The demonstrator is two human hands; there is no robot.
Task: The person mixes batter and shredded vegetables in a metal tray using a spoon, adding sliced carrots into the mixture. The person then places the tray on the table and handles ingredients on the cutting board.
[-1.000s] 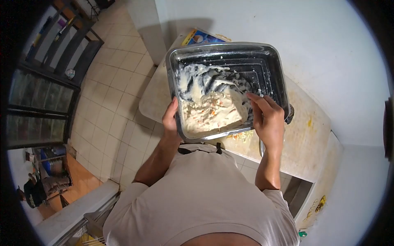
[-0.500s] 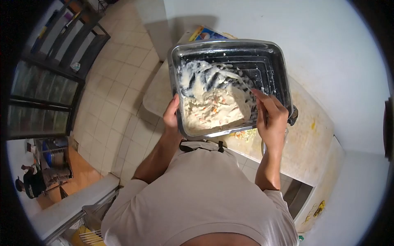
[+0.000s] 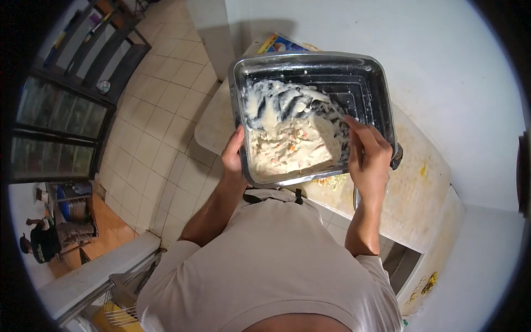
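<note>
A deep rectangular metal tray (image 3: 359, 63) is tilted toward me above the table. In its near left part lies a creamy white mixture (image 3: 293, 149) with orange bits, and smears of it run up the dark inner bottom. My left hand (image 3: 233, 157) grips the tray's left wall near the front corner, thumb on the rim. Over the tray's right side, my right hand (image 3: 369, 155) is closed in a pinch on a thin-handled utensil (image 3: 338, 115). The utensil's working end is blurred against the mixture, so its kind does not show.
Beneath the tray stands a pale, stained table (image 3: 417, 171) along the white wall. A blue and yellow package (image 3: 282, 43) lies behind the tray. Dark shelving (image 3: 55, 130) is across the tiled floor at left. Another person (image 3: 47, 242) is far off at lower left.
My right hand has shifted slightly right with the utensil. The tray has barely moved, and my left hand keeps its hold on it.
</note>
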